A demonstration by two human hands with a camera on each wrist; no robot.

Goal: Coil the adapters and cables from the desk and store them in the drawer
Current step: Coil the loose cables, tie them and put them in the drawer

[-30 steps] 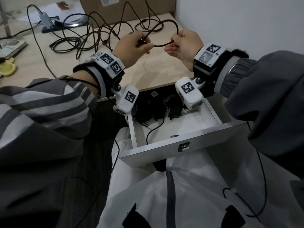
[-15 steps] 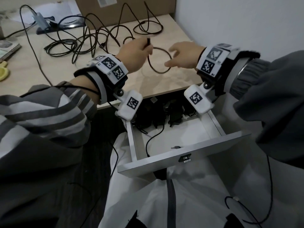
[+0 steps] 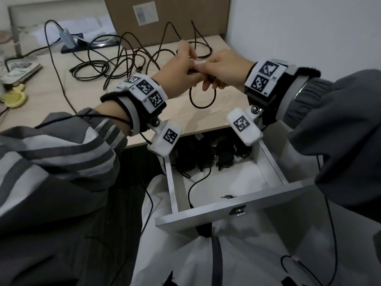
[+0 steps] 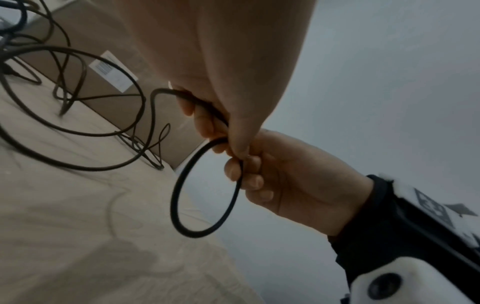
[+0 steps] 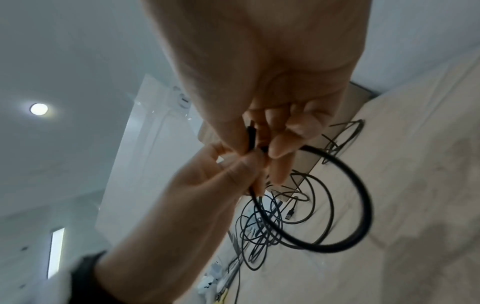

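Observation:
A thin black cable [image 3: 203, 104] hangs as one small loop above the desk's front right corner. My left hand [image 3: 192, 69] and right hand [image 3: 208, 79] meet at the top of the loop, and both pinch it. In the left wrist view the left hand [image 4: 233, 144] clamps the loop [image 4: 179, 197] between thumb and fingers. In the right wrist view the right hand [image 5: 262, 144] holds the cable's plug end [image 5: 250, 131] against the loop [image 5: 361, 197]. Below the hands the white drawer [image 3: 226, 211] stands open, with black adapters [image 3: 224, 157] at its back.
A tangle of black cables [image 3: 123, 58] covers the middle of the desk [image 3: 41, 112], in front of a cardboard box [image 3: 165, 17]. One loose cable [image 3: 195, 186] lies in the drawer. A yellow object [image 3: 14, 98] and books [image 3: 20, 69] sit at far left.
The hands held the cable stretched apart. The right hand then let go and reached with open fingers. It now pinches the loop beside the left hand, and the loop hangs smaller.

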